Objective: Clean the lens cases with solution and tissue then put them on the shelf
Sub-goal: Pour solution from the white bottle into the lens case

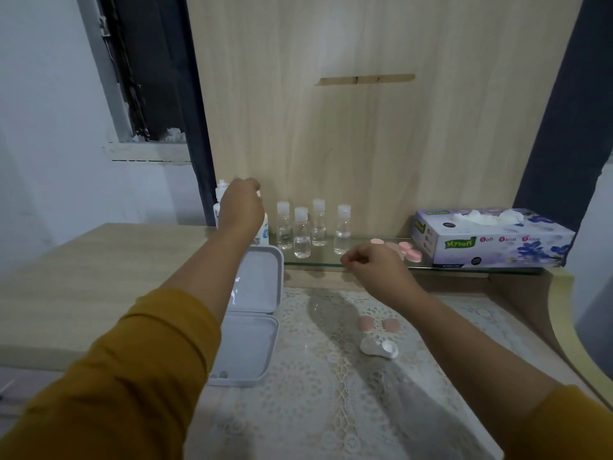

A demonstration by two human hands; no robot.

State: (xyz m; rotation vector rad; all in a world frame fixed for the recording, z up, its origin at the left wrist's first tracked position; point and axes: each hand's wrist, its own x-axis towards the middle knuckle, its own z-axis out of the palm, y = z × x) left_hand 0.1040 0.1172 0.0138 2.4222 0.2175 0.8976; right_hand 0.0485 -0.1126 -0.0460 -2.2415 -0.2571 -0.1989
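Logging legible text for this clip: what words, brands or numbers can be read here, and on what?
"Mysoft": green logo on the front of the tissue box.
"Soft Facial Tissue": front of the same box, beside the logo.
Small round marks on the box: too small to read.
Blue print on the solution bottle behind the left hand: mostly hidden, unreadable.

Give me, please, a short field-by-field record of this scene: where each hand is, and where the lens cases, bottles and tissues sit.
left hand: raised at the large solution bottle on the left end of the glass shelf; grip unclear
right hand: fingers curled, at the shelf's front edge
small clear bottles: four, upright on the shelf
pink lens cases: on the shelf, beside the tissue box
white lens case: on the lace cloth, two pink caps behind it
white box: open, left of the cloth
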